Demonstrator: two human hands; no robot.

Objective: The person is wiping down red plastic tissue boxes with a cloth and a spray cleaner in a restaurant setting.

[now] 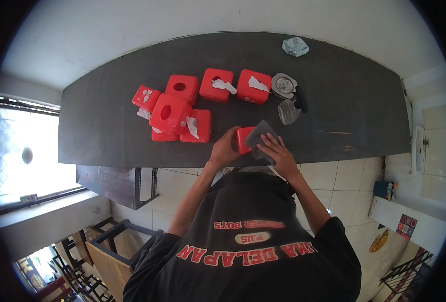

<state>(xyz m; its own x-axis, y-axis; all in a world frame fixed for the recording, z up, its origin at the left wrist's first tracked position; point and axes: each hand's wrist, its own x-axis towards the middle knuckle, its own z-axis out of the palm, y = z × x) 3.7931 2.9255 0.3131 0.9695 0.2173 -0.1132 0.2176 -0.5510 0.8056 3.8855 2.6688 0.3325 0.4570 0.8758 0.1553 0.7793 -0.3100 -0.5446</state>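
Note:
Close to the table's front edge, a small red tissue box (pixel 244 139) rests in the grip of my left hand (pixel 225 148), whose fingers and thumb wrap its left side. A dark grey cloth (pixel 261 132) lies over the box's right side. My right hand (pixel 279 155) presses this cloth against the box with its fingers. Part of the box is hidden beneath the cloth. Just beyond my right hand is a clear spray bottle (pixel 288 111) with a black head.
Several red tissue boxes (pixel 183 89) stand on the dark table (pixel 356 100), some stacked at the left and a few with white tissue sticking out. A round, ashtray-like piece (pixel 284 85) sits by the bottle. Near the far edge lies a pale plastic pack (pixel 296 46).

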